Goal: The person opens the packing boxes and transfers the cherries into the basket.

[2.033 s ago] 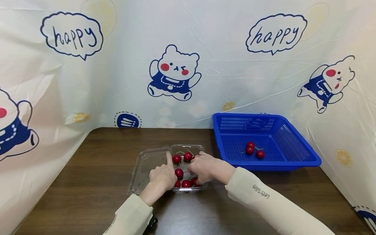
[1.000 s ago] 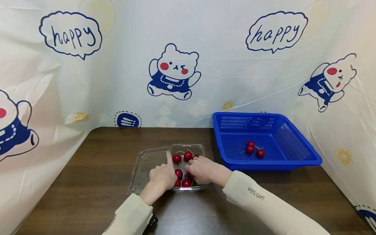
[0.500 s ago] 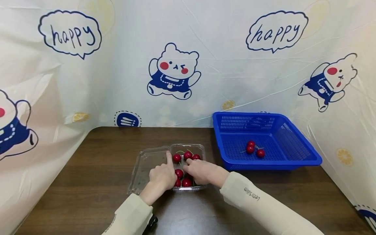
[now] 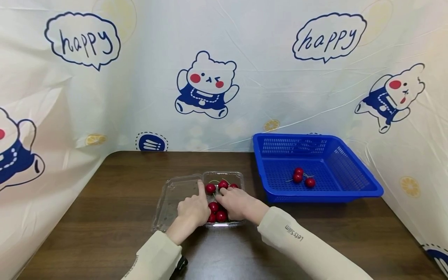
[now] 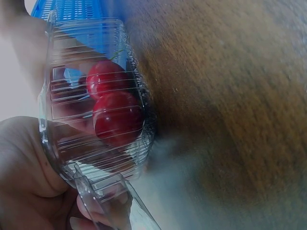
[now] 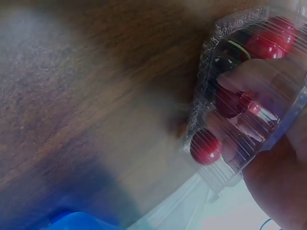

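A clear plastic clamshell box (image 4: 239,175) stands on the table with its lid (image 4: 169,202) folded out to the left. Several red cherries (image 4: 221,216) with green stems lie inside, some partly hidden behind the hands. My left hand (image 4: 194,210) grips the box at the hinge, index finger straight along it and the other fingers curled at the edge. Inside the box is my right hand (image 4: 236,202), palm down. Through the ribbed wall, the right wrist view shows its thumb and fingers around one dark red cherry (image 6: 229,103), while another cherry (image 6: 206,146) sits in the corner.
A blue plastic basket (image 4: 323,193) stands at the back right, close to the box, with 3 cherries (image 4: 298,177) in it. Brown wooden tabletop (image 4: 115,194) surrounds the box. A printed curtain (image 4: 154,97) hangs along the back and sides.
My right hand has shifted from the box's front right corner toward its middle. A back-right cherry shows more, and the front-right one is no longer seen there. The left hand stays put.
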